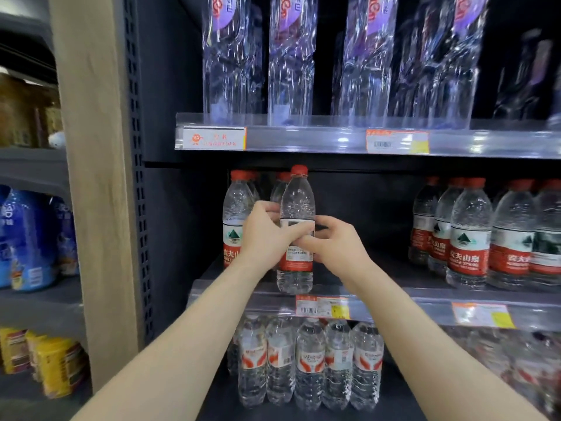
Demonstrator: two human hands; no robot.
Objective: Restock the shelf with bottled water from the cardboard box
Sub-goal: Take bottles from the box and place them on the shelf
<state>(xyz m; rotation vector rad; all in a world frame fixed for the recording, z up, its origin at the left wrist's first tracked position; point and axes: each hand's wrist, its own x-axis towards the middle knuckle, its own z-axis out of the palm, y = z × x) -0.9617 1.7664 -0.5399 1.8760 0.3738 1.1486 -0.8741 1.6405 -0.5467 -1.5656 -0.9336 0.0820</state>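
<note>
Both hands grip a red-capped water bottle, upright at the front edge of the middle shelf, centre frame. The left hand curls round its label and the right hand pinches it opposite. Matching bottles crowd just left, another cluster stands well right, and tall bottles stand above.

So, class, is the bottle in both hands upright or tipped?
Upright: the bottle stands cap up, base at the shelf edge.
</note>
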